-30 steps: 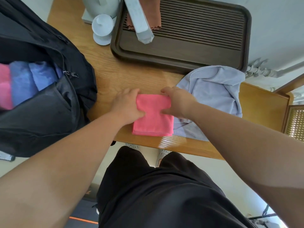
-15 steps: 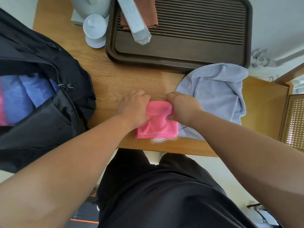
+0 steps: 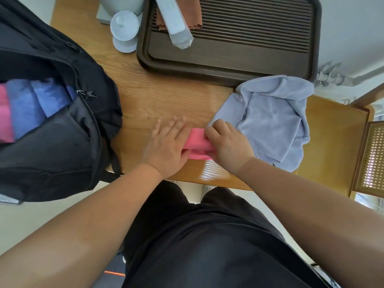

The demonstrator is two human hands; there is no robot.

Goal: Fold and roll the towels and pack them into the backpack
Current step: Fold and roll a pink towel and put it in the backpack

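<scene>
Well to the left of the pink towel (image 3: 197, 140) sits the backpack (image 3: 52, 142). Its mouth is unzipped, with rolled blue and pink towels (image 3: 31, 109) already lying side by side inside it.

Just at the pink towel's left end is my left grip (image 3: 166, 146). It lies flat, fingers straight and spread, the palm pressing down on the cloth and clasping nothing.

The pink towel itself lies on the table (image 3: 155, 96), close to the near edge. It is partly rolled into a short bar, and its long axis runs left to right from one grip to the other, roughly along that edge. A flat strip of pink shows on the near side of the roll, so I judge the rolling is not yet done.

On the pink towel's right end is my right grip (image 3: 226, 144), fingers bent over the top of the roll and thumb tucked against it, holding the cloth.

Right of the pink towel, a grey towel (image 3: 274, 121) lies crumpled and unfolded, and its near corner runs beneath my right grip.

What matters for packing is that the backpack lies off the roll's left end, almost in line with its long axis, and my left grip is the nearer one. I judge the finished roll should travel leftward. It will probably need turning to lie alongside the rolls already packed.
</scene>
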